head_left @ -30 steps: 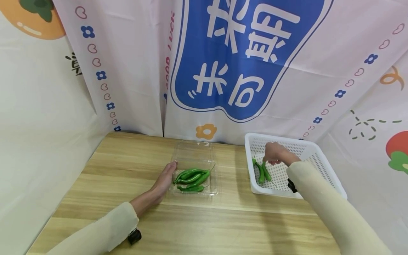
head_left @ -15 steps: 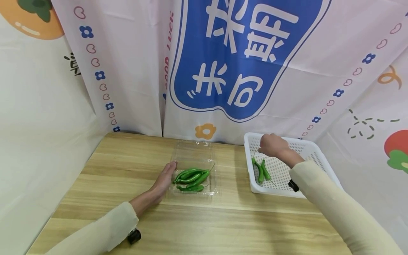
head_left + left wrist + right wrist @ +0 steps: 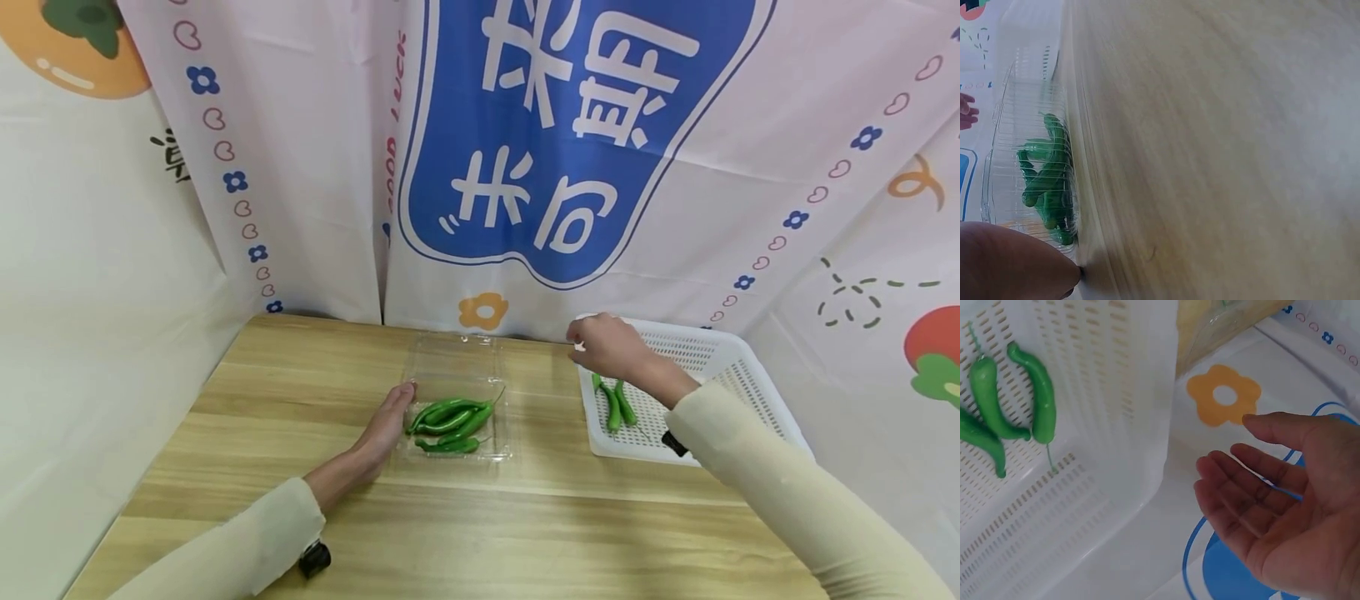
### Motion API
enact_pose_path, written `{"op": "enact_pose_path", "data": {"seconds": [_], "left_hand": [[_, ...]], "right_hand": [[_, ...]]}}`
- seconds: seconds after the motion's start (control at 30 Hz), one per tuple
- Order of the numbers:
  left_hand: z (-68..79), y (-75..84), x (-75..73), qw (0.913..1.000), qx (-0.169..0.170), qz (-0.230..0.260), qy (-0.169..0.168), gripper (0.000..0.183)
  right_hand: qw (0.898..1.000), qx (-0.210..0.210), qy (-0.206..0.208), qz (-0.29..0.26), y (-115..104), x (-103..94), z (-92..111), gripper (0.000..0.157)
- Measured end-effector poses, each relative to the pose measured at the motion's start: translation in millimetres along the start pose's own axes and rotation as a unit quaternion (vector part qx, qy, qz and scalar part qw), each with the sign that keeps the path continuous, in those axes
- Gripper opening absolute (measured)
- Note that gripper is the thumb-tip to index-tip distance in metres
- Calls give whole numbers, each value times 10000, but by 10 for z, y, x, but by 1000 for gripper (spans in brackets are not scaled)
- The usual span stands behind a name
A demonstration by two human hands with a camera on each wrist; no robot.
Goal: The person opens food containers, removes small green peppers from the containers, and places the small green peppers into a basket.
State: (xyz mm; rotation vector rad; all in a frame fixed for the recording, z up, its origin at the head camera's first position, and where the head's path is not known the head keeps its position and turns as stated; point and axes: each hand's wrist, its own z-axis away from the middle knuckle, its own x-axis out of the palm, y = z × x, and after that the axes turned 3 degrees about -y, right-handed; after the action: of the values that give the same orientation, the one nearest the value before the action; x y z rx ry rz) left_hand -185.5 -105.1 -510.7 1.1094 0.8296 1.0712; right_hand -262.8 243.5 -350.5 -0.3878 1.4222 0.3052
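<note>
- Printed cloth (image 3: 322, 167) hangs behind a wooden table (image 3: 525, 525).
- White perforated basket (image 3: 750, 392), right side.
- Clear open box (image 3: 501, 437), centre; probably thin and flexible.
- Left hand (image 3: 381, 429), fingers nearly straight, against the box; right hand (image 3: 611, 346), loosely curved, empty, above the basket's far-left corner.
- Green peppers (image 3: 1043, 400), in basket and box: likely light, firm, slippery; best pinched mid-body.

In the head view, your right hand (image 3: 611, 346) hides part of the white basket (image 3: 686, 350) at ten o'clock. The left-wrist view crops your left hand (image 3: 1013, 265) at eight; the right-wrist edge cuts a green pepper (image 3: 982, 446) at nine.
</note>
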Motion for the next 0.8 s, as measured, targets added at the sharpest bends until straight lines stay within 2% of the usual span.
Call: {"op": "enact_pose_path", "data": {"seconds": [0.23,0.43,0.6,0.8], "left_hand": [[-19,-30,5,10000,0,38,80,64],[-38,-43,5,9999,28,64,99,64],[-37,-49,2,9999,-4,69,94,64],[-30,-34,-1,10000,-1,33,50,65]], "right_hand": [[9928,-1171,-213,-165,-244,107,-18,25],[9820,-1867,-271,-17,-436,193,-4,29],[9728,-2294,-306,37,-552,263,-5,30],[9662,-2515,-543,147,-676,321,-23,32]]}}
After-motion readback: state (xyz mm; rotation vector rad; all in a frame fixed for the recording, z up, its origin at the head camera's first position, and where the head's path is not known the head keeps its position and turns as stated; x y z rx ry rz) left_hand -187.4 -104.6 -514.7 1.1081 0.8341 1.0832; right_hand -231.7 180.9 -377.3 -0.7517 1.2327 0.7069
